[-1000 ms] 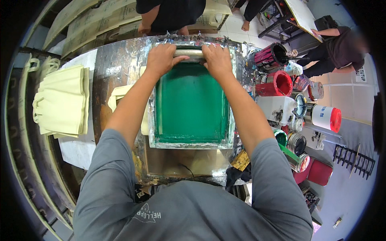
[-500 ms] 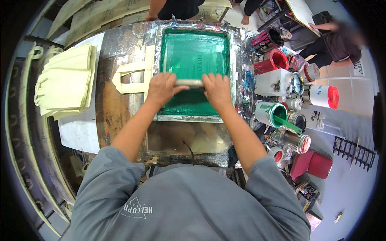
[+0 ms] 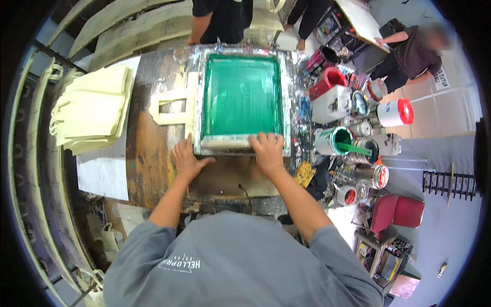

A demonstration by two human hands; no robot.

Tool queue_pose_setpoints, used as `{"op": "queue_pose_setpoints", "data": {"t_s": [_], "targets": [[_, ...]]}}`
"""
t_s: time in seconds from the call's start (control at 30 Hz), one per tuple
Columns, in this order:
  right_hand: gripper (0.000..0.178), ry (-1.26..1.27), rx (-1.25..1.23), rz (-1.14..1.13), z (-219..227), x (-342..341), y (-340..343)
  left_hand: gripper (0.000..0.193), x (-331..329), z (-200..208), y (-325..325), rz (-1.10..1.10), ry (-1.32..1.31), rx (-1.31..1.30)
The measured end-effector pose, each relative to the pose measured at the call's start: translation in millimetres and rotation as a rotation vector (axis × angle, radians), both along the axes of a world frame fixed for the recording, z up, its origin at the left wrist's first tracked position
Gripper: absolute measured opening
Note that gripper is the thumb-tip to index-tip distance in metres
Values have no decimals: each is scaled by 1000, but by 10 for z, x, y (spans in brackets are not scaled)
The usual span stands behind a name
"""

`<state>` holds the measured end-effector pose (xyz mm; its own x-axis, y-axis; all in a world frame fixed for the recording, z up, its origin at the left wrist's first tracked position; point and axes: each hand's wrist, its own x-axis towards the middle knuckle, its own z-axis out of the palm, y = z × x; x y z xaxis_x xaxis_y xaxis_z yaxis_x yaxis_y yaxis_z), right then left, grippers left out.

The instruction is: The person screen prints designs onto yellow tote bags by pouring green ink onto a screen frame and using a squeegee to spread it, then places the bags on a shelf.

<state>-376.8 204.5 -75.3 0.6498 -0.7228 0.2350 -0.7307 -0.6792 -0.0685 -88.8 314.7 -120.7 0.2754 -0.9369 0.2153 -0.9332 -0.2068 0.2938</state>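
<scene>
I watch the green screen (image 3: 243, 94)
Left hand (image 3: 188, 159) splayed by its near-left corner; right hand (image 3: 268, 153) over its near edge, pinch unclear.

Left hand (image 3: 187, 162): unclasped, moved from over the green screen (image 3: 243, 97) to beside the near left corner of the frame (image 3: 286, 102). Right hand (image 3: 267, 153): drawn back, fingers now over the frame's near edge.
</scene>
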Motion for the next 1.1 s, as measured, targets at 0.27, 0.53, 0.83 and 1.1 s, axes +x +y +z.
{"op": "queue_pose_setpoints", "data": {"t_s": [0.27,0.53,0.83,1.1], "targets": [[37,48,98,24,551,-9,-181,97,98,-107,8,-20,294,-231],[55,-126,-249,-40,2018,333,-1094,89,-6,1275,-868,74,964,-528],[56,-304,-333,27,2495,562,-1763,58,104,-309,-404,356,218,-95],[55,-244,-201,-83,2641,605,-1716,16,253,-134,-622,358,210,-363]]}}
